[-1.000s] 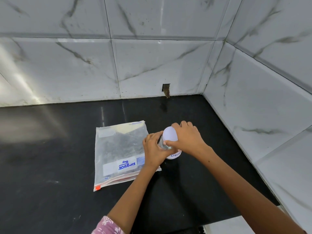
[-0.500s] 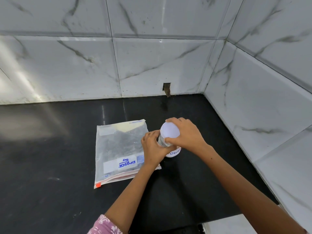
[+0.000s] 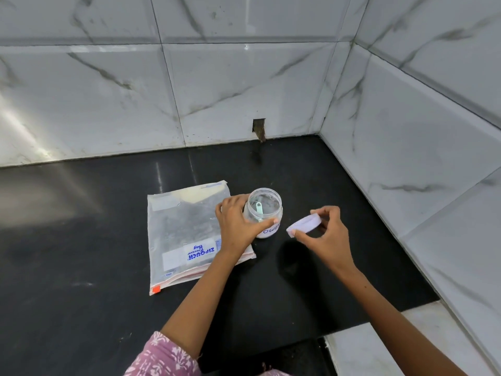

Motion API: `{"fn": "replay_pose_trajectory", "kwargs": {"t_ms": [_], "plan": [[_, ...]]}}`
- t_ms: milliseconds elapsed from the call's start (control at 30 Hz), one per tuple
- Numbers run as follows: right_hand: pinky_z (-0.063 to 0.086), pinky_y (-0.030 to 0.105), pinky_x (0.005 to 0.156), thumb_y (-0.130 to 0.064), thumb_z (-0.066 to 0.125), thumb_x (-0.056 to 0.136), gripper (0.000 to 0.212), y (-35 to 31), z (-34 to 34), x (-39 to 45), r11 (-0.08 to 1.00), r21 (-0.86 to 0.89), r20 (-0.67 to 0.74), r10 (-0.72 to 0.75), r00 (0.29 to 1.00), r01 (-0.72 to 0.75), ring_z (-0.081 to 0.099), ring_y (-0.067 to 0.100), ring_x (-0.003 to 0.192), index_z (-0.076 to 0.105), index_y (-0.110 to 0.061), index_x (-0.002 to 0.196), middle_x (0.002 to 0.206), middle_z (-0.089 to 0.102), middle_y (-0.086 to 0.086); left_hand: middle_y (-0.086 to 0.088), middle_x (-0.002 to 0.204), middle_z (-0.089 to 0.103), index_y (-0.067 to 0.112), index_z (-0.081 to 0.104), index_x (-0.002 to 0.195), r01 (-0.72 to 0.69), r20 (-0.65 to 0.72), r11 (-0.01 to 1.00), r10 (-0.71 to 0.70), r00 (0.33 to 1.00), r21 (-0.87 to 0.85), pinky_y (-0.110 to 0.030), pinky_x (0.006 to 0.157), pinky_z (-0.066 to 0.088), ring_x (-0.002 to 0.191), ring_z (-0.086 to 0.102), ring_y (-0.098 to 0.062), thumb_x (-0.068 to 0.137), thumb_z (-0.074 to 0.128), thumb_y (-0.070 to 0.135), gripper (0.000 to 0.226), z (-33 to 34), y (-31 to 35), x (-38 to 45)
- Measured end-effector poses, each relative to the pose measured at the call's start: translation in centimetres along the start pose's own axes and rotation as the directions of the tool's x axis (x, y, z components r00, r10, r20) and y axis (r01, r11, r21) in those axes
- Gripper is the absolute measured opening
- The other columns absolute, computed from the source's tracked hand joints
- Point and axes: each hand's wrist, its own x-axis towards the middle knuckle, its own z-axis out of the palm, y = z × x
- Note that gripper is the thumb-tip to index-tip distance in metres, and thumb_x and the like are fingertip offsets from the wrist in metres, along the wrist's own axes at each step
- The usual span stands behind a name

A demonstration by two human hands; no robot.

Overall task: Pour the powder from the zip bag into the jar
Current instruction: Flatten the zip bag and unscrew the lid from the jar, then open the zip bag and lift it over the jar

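A clear jar [image 3: 267, 206] with a white label stands open on the black counter [image 3: 81, 240], a small pale green scoop [image 3: 259, 208] inside it. My left hand [image 3: 235, 225] grips the jar's left side. To the right, my right hand [image 3: 328, 237] holds the white lid [image 3: 303, 225] tilted just above the counter, clear of the jar. The zip bag [image 3: 184, 234] lies flat to the left of the jar, with pale powder at its far end and a red slider at its near corner. My left wrist is over the bag's right edge.
Marble-tiled walls [image 3: 244, 90] close the counter at the back and on the right [image 3: 420, 158]. A small dark hole [image 3: 259, 128] sits in the back wall just above the counter. The counter's front edge meets a white ledge [image 3: 366, 348] at lower right.
My right hand has lifted the lid off the jar and carried it to the right. The jar's mouth is now uncovered. My left hand stays on the jar.
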Motion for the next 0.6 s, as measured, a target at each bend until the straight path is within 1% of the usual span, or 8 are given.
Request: {"fn": "replay_pose_trajectory", "kwargs": {"t_ms": [67, 167, 200, 367, 400, 467, 533, 600], "plan": [[0.055, 0.034, 0.082, -0.041, 0.085, 0.053, 0.063, 1.2, 0.3, -1.0, 1.000, -0.012, 0.056, 0.021, 0.998, -0.020, 0.060, 0.011, 0.098, 0.043, -0.028, 0.099, 0.105, 0.057, -0.008, 0.002, 0.099, 0.068, 0.022, 0.066, 0.096, -0.020, -0.002, 1.000, 0.020, 1.000, 0.014, -0.038, 0.092, 0.033, 0.099, 0.055, -0.018, 0.049, 0.084, 0.055, 0.061, 0.0, -0.2, 0.0], [0.052, 0.023, 0.081, -0.040, 0.086, 0.053, 0.061, 2.4, 1.2, -2.2, 0.999, -0.037, 0.111, 0.024, 0.994, -0.020, 0.059, 0.008, 0.100, 0.042, -0.030, 0.095, 0.106, 0.057, -0.011, 0.001, 0.100, 0.069, 0.021, 0.066, 0.097, -0.024, 0.010, 0.999, 0.024, 1.000, 0.044, -0.038, 0.093, 0.033, 0.099, 0.057, -0.019, 0.051, 0.083, 0.058, 0.062, -0.1, -0.2, 0.0], [0.052, 0.021, 0.080, -0.040, 0.085, 0.054, 0.062, 2.6, 1.4, -2.4, 0.998, -0.067, 0.129, 0.022, 0.991, -0.014, 0.057, 0.009, 0.101, 0.042, -0.030, 0.096, 0.107, 0.056, -0.011, 0.000, 0.101, 0.069, 0.021, 0.066, 0.099, -0.021, 0.013, 0.998, 0.020, 1.000, 0.054, -0.038, 0.093, 0.033, 0.100, 0.057, -0.020, 0.051, 0.082, 0.058, 0.063, -0.1, -0.2, 0.0], [0.052, 0.026, 0.078, -0.042, 0.082, 0.058, 0.066, 2.9, 1.7, -3.0, 0.980, -0.195, 0.205, 0.004, 0.979, 0.037, 0.054, 0.009, 0.101, 0.042, -0.027, 0.109, 0.113, 0.052, -0.009, -0.001, 0.116, 0.065, 0.020, 0.061, 0.112, 0.002, 0.088, 0.999, -0.005, 0.996, 0.036, -0.037, 0.100, 0.029, 0.112, 0.053, -0.021, 0.055, 0.082, 0.055, 0.070, -0.8, 0.1, -0.7], [0.052, 0.027, 0.078, -0.042, 0.081, 0.060, 0.066, 2.6, 1.9, -3.0, 0.974, -0.220, 0.196, -0.015, 0.980, 0.059, 0.054, 0.009, 0.101, 0.043, -0.026, 0.111, 0.115, 0.051, -0.009, -0.001, 0.120, 0.063, 0.019, 0.060, 0.116, 0.007, 0.102, 0.999, -0.010, 0.995, 0.035, -0.036, 0.101, 0.028, 0.114, 0.051, -0.021, 0.056, 0.082, 0.054, 0.072, -1.1, -0.1, -1.0], [0.052, 0.029, 0.076, -0.038, 0.079, 0.065, 0.059, 1.6, 2.2, -3.2, 0.958, -0.260, 0.131, -0.088, 0.988, 0.119, 0.055, 0.008, 0.099, 0.047, -0.023, 0.113, 0.116, 0.051, -0.009, -0.003, 0.123, 0.062, 0.016, 0.061, 0.118, 0.006, 0.123, 0.999, -0.011, 0.992, 0.039, -0.036, 0.102, 0.031, 0.116, 0.050, -0.021, 0.059, 0.083, 0.050, 0.072, -2.2, -0.8, -1.4], [0.052, 0.028, 0.073, -0.035, 0.076, 0.071, 0.046, 0.1, 2.8, -3.4, 0.949, -0.258, 0.048, -0.176, 0.983, 0.182, 0.056, 0.006, 0.093, 0.051, -0.022, 0.107, 0.110, 0.053, -0.009, -0.004, 0.119, 0.065, 0.014, 0.065, 0.113, -0.015, 0.145, 0.999, 0.009, 0.989, 0.044, -0.035, 0.098, 0.038, 0.113, 0.053, -0.023, 0.066, 0.081, 0.045, 0.058, -3.9, -1.8, -1.9], [0.052, 0.026, 0.068, -0.031, 0.073, 0.076, 0.032, -1.7, 3.8, -3.7, 0.923, -0.248, 0.038, -0.294, 0.955, 0.294, 0.057, 0.006, 0.083, 0.054, -0.020, 0.099, 0.101, 0.057, -0.009, -0.004, 0.112, 0.068, 0.014, 0.070, 0.106, -0.029, 0.180, 0.996, 0.014, 0.984, 0.080, -0.030, 0.092, 0.039, 0.108, 0.056, -0.023, 0.072, 0.079, 0.038, 0.043, -6.0, -3.2, -2.4]]}}
